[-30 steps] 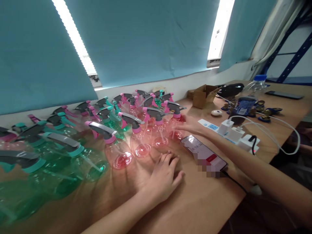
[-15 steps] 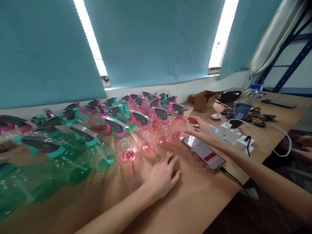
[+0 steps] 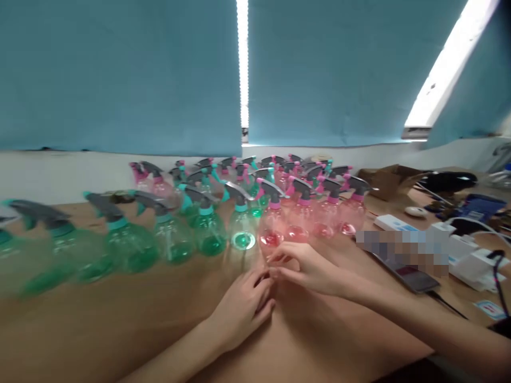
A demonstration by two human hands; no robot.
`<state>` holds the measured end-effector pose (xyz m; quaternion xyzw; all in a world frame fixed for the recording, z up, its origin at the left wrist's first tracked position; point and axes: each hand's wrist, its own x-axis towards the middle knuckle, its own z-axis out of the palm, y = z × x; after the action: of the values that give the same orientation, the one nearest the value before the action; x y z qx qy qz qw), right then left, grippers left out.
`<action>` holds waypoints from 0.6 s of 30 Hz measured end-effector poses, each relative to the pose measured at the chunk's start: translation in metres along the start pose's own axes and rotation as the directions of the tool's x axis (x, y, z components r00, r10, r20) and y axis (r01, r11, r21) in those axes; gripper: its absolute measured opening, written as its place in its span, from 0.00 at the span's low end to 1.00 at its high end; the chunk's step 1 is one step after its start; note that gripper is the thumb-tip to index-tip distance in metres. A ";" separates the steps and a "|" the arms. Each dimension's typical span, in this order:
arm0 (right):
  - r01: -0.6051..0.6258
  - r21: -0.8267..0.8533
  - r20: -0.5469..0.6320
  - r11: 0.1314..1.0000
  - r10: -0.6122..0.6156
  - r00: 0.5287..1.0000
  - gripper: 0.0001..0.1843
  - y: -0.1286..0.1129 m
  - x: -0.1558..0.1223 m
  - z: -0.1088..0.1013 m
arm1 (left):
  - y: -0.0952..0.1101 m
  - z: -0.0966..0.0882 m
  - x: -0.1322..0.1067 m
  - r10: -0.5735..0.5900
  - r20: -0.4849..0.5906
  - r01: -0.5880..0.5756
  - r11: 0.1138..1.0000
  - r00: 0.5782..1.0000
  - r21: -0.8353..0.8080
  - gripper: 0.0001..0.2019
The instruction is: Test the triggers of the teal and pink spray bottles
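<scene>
My left hand lies palm down on the wooden table, fingers together and stretched forward, holding nothing. My right hand hovers just beyond it with fingers extended to the left; its fingertips meet the left hand's fingertips. Both hands sit right in front of a pink spray bottle and a green spray bottle. These belong to a crowd of several pink and green trigger spray bottles standing in rows along the table. The picture is smeared by motion.
A phone on a cable lies to the right of my right hand. Behind it are a white power strip with chargers, a cardboard box and a black object. Blue blinds cover the windows.
The view has swung left. My right hand has drawn back from the pink bottles near the phone and now meets my left hand's fingertips. The left hand stays flat on the table.
</scene>
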<state>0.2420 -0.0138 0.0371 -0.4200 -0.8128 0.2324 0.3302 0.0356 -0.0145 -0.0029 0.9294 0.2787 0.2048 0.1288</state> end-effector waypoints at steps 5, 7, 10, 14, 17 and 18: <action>0.102 0.051 0.143 0.994 -0.108 0.984 0.06 -0.043 0.044 0.062 | -0.022 -0.042 -0.078 -0.141 -0.043 0.144 0.987 0.989 0.072 0.16; 0.137 0.091 0.182 0.986 -0.152 0.971 0.06 -0.059 0.063 0.089 | -0.031 -0.058 -0.110 -0.200 -0.083 0.208 0.973 0.976 0.099 0.17; 0.170 0.161 0.216 0.972 -0.203 0.955 0.06 -0.081 0.091 0.130 | -0.047 -0.081 -0.157 -0.311 -0.172 0.331 0.938 0.935 0.104 0.17; 0.173 0.254 0.242 0.952 -0.235 0.941 0.07 -0.104 0.127 0.183 | -0.072 -0.113 -0.211 -0.475 -0.344 0.526 0.848 0.810 0.068 0.13; 0.163 0.304 0.260 0.939 -0.246 0.934 0.08 -0.116 0.149 0.213 | -0.091 -0.137 -0.243 -0.570 -0.503 0.665 0.747 0.650 0.014 0.14; 0.158 0.315 0.266 0.936 -0.247 0.932 0.08 -0.118 0.155 0.221 | -0.098 -0.144 -0.251 -0.590 -0.554 0.701 0.713 0.587 -0.015 0.15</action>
<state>-0.0489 0.0300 0.0183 -0.2400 -0.8501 0.3742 0.2824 -0.2661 -0.0608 0.0119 0.6786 0.6417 0.3570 0.0175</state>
